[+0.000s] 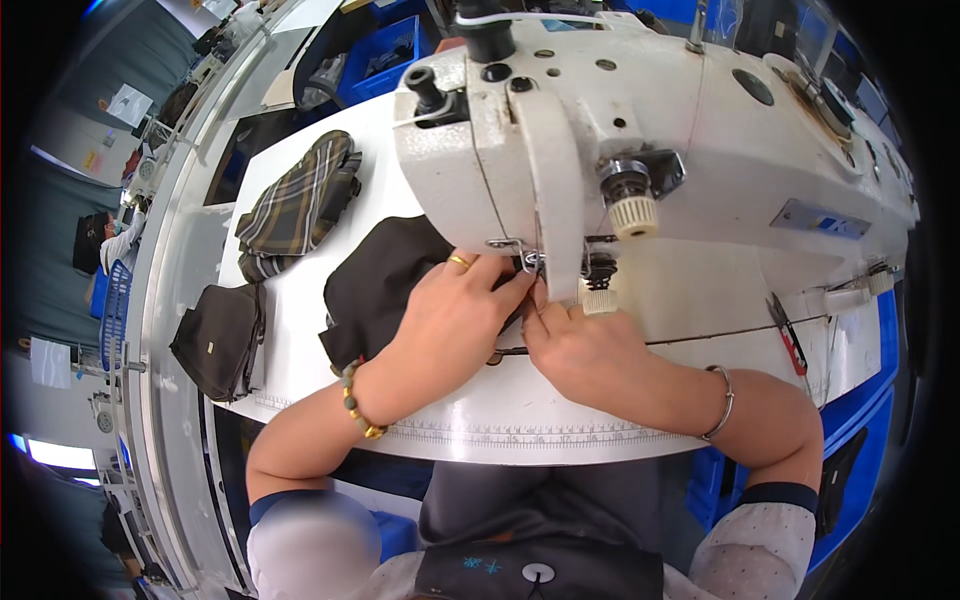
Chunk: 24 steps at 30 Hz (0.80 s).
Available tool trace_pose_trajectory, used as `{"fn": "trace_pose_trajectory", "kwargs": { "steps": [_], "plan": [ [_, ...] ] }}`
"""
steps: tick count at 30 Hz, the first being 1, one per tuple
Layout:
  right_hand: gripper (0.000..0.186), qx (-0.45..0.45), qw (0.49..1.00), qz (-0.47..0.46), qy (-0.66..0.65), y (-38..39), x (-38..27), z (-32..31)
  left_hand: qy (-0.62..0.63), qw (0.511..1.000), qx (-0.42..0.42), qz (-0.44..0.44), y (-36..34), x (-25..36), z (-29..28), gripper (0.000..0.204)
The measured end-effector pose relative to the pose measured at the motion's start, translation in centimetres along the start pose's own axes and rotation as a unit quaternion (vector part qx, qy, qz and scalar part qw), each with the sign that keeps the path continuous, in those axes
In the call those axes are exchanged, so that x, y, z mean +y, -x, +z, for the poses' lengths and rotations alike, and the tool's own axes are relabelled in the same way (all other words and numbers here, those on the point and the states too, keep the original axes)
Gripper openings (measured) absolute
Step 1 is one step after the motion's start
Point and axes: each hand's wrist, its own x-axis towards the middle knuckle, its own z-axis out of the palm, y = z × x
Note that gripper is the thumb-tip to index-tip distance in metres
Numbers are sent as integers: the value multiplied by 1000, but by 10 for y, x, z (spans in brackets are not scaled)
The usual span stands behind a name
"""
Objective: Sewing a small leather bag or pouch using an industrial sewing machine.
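A white sewing machine stands over the table. Under its needle area a dark brown cloth piece spreads out to the left. My left hand, with a ring on one finger, has its fingers bent down onto the cloth close to the presser foot. Just right of it, my right hand pinches the cloth's edge below the needle. The fingertips of both hands almost meet there, and the machine head and the fingers partly hide the stitching spot.
A folded plaid cloth piece and a folded dark brown piece lie at the left. Red-handled thread snips rest on the right. A ruler strip runs along the table's front edge. Behind stands a blue bin.
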Motion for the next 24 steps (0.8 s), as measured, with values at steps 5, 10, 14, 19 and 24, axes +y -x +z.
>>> {"fn": "trace_pose_trajectory", "kwargs": {
  "steps": [5,10,14,19,24],
  "plan": [
    [39,57,998,-3,-13,1,-7,-1,-29,994,-102,-8,8,4,-26,41],
    [65,-10,996,-11,-93,7,-18,-6,53,989,-136,-14,-1,7,-32,36],
    [62,-34,997,-32,-65,6,-18,-8,107,983,-143,-29,-4,9,-29,34],
    [56,-29,997,-44,-57,7,-16,-11,184,980,-72,-29,-5,9,-20,27],
    [51,-38,997,-56,-33,7,-16,-10,228,968,-58,-89,-3,12,-11,26]
  ]
}}
